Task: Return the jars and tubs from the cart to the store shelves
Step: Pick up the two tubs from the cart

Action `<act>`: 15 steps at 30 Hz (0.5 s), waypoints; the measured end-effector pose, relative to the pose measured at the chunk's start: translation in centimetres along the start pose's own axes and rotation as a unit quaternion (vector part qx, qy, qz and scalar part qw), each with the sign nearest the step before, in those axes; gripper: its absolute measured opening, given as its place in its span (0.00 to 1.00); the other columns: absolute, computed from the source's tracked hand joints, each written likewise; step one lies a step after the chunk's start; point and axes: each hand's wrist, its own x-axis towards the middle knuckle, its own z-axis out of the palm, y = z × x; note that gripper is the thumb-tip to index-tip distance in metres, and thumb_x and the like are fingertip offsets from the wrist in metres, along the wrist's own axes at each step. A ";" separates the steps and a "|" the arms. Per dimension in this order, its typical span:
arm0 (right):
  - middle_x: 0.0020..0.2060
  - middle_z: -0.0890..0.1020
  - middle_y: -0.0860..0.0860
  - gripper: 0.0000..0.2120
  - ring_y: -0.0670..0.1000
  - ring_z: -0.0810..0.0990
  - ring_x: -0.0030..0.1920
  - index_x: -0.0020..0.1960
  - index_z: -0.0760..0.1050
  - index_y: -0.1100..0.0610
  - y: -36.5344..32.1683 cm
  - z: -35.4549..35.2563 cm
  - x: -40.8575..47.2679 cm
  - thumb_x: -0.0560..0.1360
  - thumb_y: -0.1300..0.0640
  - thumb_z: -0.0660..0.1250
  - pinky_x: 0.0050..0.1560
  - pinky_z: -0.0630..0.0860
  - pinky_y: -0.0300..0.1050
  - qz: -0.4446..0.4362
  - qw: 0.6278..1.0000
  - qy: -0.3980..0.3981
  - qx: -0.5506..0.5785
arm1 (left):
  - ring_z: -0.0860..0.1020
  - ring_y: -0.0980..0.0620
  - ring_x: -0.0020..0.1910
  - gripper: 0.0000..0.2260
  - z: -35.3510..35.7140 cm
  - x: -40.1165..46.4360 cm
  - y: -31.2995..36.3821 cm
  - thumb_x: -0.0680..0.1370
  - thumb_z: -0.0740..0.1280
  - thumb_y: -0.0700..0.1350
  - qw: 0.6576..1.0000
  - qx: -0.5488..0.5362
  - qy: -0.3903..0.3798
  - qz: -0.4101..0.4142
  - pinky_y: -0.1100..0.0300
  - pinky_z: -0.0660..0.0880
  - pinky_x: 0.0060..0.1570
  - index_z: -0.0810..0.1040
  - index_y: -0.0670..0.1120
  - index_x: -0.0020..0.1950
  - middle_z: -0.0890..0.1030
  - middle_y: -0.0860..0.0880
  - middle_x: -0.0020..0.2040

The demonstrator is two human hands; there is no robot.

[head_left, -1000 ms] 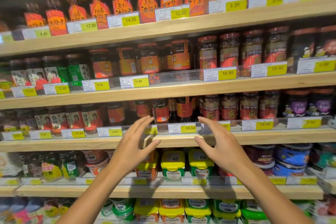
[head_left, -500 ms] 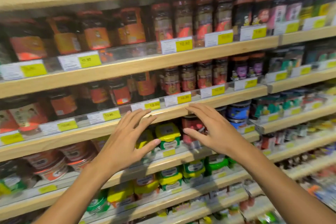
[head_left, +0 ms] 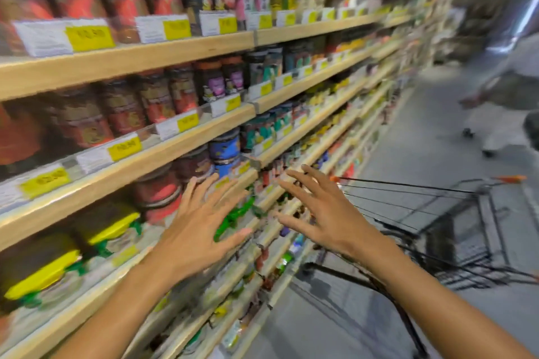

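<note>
Frame is motion-blurred, labels unreadable. Both hands empty, fingers spread wide, palms down, held out in front of the shelves (head_left: 180, 49) — neither touches anything. Left hand (head_left: 201, 230) sits over the front edge of the lower shelf boards, in front of red-lidded tubs (head_left: 159, 192) and just right of the yellow-lidded tubs (head_left: 112, 226) at the left end of that level. Right hand (head_left: 323, 213) is apart from the left, between the shelf fronts and the cart (head_left: 455, 221). Cart is a black wire one with orange corner caps, standing on the grey aisle floor (head_left: 423, 125) at the right, near the shelf run; what's in its basket I cannot tell. Jars (head_left: 157, 99) with dark lids fill the upper boards behind clear rails, yellow price tags (head_left: 124, 148) along the front edges. Blue tubs (head_left: 224, 151) stacked mid-row, just above the left fingertips. Another person (head_left: 507, 87), blurred, at the far right edge of the aisle.
</note>
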 end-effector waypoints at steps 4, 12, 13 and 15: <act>0.81 0.53 0.42 0.34 0.50 0.44 0.81 0.80 0.56 0.39 4.4 -0.7 -3.5 0.78 0.26 0.50 0.80 0.48 0.59 0.060 0.998 -0.008 -0.024 | 0.39 0.50 0.81 0.36 2.5 4.3 3.4 0.75 0.39 0.77 0.999 -0.017 -0.024 0.035 0.40 0.39 0.77 0.53 0.64 0.79 0.43 0.59 0.82; 0.81 0.52 0.41 0.36 0.52 0.42 0.82 0.80 0.54 0.38 17.1 -1.2 -10.9 0.76 0.24 0.51 0.80 0.45 0.58 0.142 0.990 -0.011 -0.020 | 0.35 0.53 0.80 0.34 9.9 14.8 12.7 0.75 0.42 0.76 0.993 -0.032 -0.073 0.089 0.44 0.32 0.77 0.48 0.66 0.79 0.38 0.63 0.80; 0.81 0.50 0.40 0.37 0.51 0.40 0.81 0.80 0.53 0.37 19.0 -1.5 -12.1 0.75 0.23 0.48 0.80 0.44 0.59 0.159 0.987 -0.018 -0.017 | 0.35 0.53 0.79 0.34 10.9 16.3 14.2 0.75 0.42 0.76 0.991 -0.042 -0.079 0.098 0.45 0.32 0.77 0.48 0.66 0.79 0.38 0.63 0.80; 0.81 0.48 0.40 0.39 0.52 0.39 0.81 0.80 0.51 0.36 22.7 -1.9 -14.5 0.74 0.21 0.45 0.80 0.44 0.62 0.188 0.981 -0.034 -0.015 | 0.36 0.54 0.80 0.35 13.3 19.2 17.1 0.74 0.40 0.78 0.988 -0.051 -0.090 0.119 0.44 0.33 0.77 0.48 0.66 0.79 0.39 0.63 0.80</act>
